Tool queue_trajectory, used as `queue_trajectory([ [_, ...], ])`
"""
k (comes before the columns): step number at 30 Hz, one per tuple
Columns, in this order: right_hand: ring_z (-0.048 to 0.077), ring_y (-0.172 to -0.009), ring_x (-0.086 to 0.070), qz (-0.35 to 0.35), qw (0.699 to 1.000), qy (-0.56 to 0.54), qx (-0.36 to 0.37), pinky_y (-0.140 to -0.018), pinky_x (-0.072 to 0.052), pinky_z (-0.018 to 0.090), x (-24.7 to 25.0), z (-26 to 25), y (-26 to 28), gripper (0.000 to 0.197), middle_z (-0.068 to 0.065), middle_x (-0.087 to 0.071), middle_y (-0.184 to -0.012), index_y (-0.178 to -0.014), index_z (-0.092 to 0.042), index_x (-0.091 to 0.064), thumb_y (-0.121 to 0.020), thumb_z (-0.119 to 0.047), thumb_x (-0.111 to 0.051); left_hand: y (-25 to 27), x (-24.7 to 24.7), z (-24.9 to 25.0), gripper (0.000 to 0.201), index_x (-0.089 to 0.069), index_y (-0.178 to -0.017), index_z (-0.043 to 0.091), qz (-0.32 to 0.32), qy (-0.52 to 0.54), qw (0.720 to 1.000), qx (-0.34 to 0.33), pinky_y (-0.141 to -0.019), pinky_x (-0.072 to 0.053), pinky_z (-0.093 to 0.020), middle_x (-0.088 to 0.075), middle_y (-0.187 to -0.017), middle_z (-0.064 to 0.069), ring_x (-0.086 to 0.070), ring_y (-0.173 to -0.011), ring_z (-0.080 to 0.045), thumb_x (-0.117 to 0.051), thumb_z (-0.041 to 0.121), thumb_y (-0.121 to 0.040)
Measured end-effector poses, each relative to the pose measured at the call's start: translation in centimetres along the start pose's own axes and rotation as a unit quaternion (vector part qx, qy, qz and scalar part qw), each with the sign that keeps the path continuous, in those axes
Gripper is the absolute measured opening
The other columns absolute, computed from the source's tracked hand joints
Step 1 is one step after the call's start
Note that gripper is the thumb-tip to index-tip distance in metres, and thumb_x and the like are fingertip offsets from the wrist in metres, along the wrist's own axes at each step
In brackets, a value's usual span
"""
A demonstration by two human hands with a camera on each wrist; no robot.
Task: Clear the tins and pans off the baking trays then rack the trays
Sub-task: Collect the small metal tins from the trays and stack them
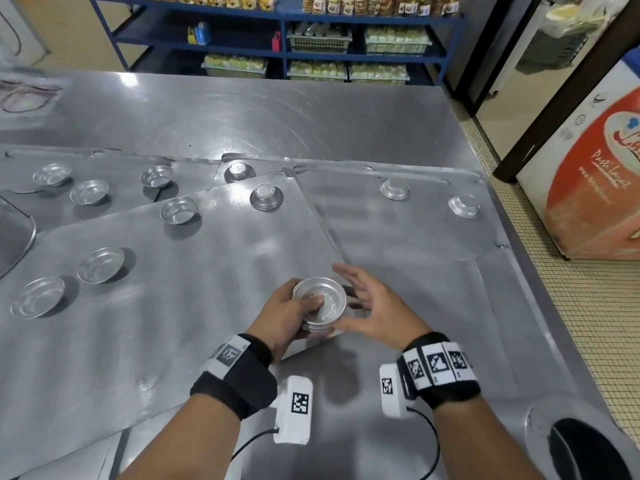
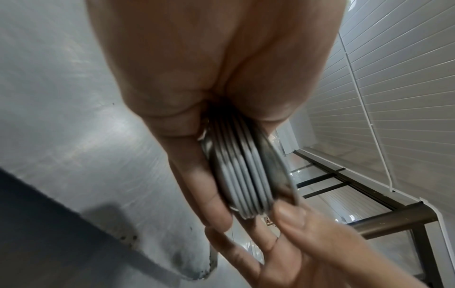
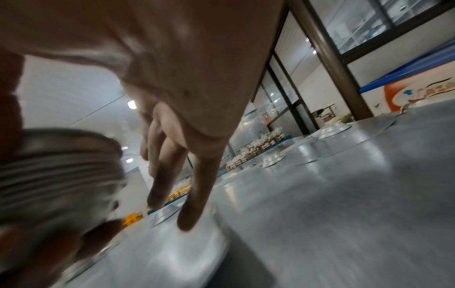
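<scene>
My left hand (image 1: 292, 311) grips a stack of several small round tins (image 1: 320, 303), thumb inside the top one. The left wrist view shows the stack (image 2: 243, 175) edge-on between palm and fingers. My right hand (image 1: 367, 301) is just right of the stack, fingers straight and spread, its thumb near the stack's lower rim. Both hands hover over the near corner of a flat baking tray (image 1: 207, 271). Loose upright tins (image 1: 100, 265) (image 1: 37, 296) (image 1: 178, 210) lie on that tray. Upside-down tins (image 1: 394, 188) (image 1: 464, 205) sit on the right tray (image 1: 398, 237).
More tins (image 1: 52, 174) (image 1: 156, 176) lie on a far-left tray (image 1: 114, 161). A large pan's rim (image 1: 24, 244) shows at the left edge. Blue shelves (image 1: 284, 53) stand behind the steel table, and an orange chest freezer (image 1: 588, 174) to the right. A dark round object (image 1: 581, 448) sits at bottom right.
</scene>
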State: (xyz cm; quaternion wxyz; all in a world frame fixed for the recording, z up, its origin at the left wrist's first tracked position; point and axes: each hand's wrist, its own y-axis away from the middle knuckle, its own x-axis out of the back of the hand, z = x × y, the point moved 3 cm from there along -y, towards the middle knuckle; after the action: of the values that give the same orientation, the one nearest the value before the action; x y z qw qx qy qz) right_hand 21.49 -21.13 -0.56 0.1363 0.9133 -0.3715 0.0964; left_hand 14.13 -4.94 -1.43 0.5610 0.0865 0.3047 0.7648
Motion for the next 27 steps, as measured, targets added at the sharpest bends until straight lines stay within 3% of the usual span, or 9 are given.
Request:
queue_trajectory([
  [3,0.001,-0.110,-0.065,0.031,0.999,0.008,-0.044,-0.090,-0.054,0.023,3.2,1.0,-2.3,0.070,-0.014,-0.057,-0.133,-0.133,-0.033,-0.052,-0.075,-0.004,-0.080,-0.4,0.0,0.4,0.022,-0.057,-0.120,-0.003,0.006,0.008,1.000,-0.001,-0.059,-0.061,-0.037,-0.066,-0.097,-0.017,-0.070,-0.076,-0.030,-0.059,0.000,-0.098],
  [6,0.006,-0.091,-0.070,0.101,0.988,0.098,-0.057,-0.087,-0.054,0.022,6.5,2.0,-5.4,0.054,-0.011,-0.064,-0.126,-0.127,-0.024,-0.061,-0.079,-0.006,-0.076,-1.1,-0.1,0.5,0.023,-0.056,-0.120,-0.003,0.007,0.004,1.000,-0.001,-0.060,-0.061,-0.036,-0.065,-0.101,-0.017,-0.070,-0.081,-0.030,-0.059,0.000,-0.098],
  [8,0.011,-0.087,-0.069,0.134,0.975,0.163,-0.070,-0.086,-0.053,0.023,8.5,3.1,-7.9,0.047,-0.006,-0.067,-0.121,-0.124,-0.018,-0.064,-0.079,-0.009,-0.075,-1.6,-0.2,0.6,0.024,-0.056,-0.121,-0.003,0.008,0.005,1.000,-0.002,-0.063,-0.062,-0.039,-0.065,-0.102,-0.018,-0.069,-0.085,-0.032,-0.059,0.000,-0.098],
  [11,0.020,-0.096,-0.067,0.175,0.950,0.245,-0.078,-0.096,-0.051,0.035,11.3,4.3,-11.7,0.043,0.004,-0.068,-0.119,-0.122,-0.012,-0.064,-0.080,-0.013,-0.074,-2.5,-0.3,0.7,0.024,-0.056,-0.121,-0.003,0.011,0.007,1.000,-0.001,-0.069,-0.063,-0.045,-0.065,-0.102,-0.017,-0.069,-0.087,-0.033,-0.059,0.000,-0.098],
  [13,0.027,-0.110,-0.064,0.199,0.926,0.309,-0.086,-0.101,-0.047,0.036,13.4,4.9,-14.0,0.045,0.009,-0.067,-0.122,-0.125,-0.009,-0.063,-0.081,-0.015,-0.071,-3.1,-0.4,0.7,0.023,-0.057,-0.120,-0.003,0.015,0.010,1.000,0.002,-0.075,-0.063,-0.052,-0.065,-0.102,-0.017,-0.069,-0.088,-0.034,-0.060,0.000,-0.097],
  [16,0.035,-0.115,-0.059,0.226,0.888,0.385,-0.109,-0.100,-0.046,0.037,16.1,5.3,-17.3,0.049,0.017,-0.061,-0.129,-0.126,-0.006,-0.060,-0.080,-0.020,-0.068,-3.9,-0.5,0.7,0.021,-0.057,-0.118,-0.003,0.019,0.011,1.000,0.008,-0.083,-0.059,-0.061,-0.065,-0.103,-0.019,-0.067,-0.092,-0.038,-0.060,-0.001,-0.097],
  [19,0.040,-0.114,-0.056,0.228,0.860,0.436,-0.131,-0.099,-0.043,0.042,17.7,5.5,-20.1,0.043,0.024,-0.061,-0.121,-0.120,-0.001,-0.058,-0.082,-0.018,-0.066,-4.5,-0.4,0.8,0.020,-0.057,-0.117,-0.002,0.021,0.020,1.000,0.005,-0.084,-0.057,-0.064,-0.066,-0.102,-0.018,-0.068,-0.091,-0.037,-0.059,-0.002,-0.097],
  [25,0.040,-0.111,-0.058,0.225,0.856,0.429,-0.183,-0.096,-0.045,0.039,19.3,6.6,-23.7,0.037,0.019,-0.065,-0.114,-0.111,-0.007,-0.063,-0.076,-0.016,-0.071,-5.1,0.1,0.9,0.023,-0.056,-0.121,-0.004,0.023,0.031,0.999,0.001,-0.084,-0.057,-0.064,-0.066,-0.103,-0.016,-0.067,-0.092,-0.034,-0.059,0.000,-0.099],
  [27,0.041,-0.114,-0.056,0.244,0.856,0.409,-0.200,-0.095,-0.047,0.038,19.6,7.0,-24.6,0.045,0.020,-0.062,-0.119,-0.116,-0.005,-0.058,-0.076,-0.021,-0.071,-5.3,0.3,0.9,0.022,-0.055,-0.121,-0.004,0.024,0.035,0.999,0.002,-0.084,-0.057,-0.065,-0.065,-0.103,-0.017,-0.066,-0.093,-0.035,-0.058,-0.001,-0.099],
])
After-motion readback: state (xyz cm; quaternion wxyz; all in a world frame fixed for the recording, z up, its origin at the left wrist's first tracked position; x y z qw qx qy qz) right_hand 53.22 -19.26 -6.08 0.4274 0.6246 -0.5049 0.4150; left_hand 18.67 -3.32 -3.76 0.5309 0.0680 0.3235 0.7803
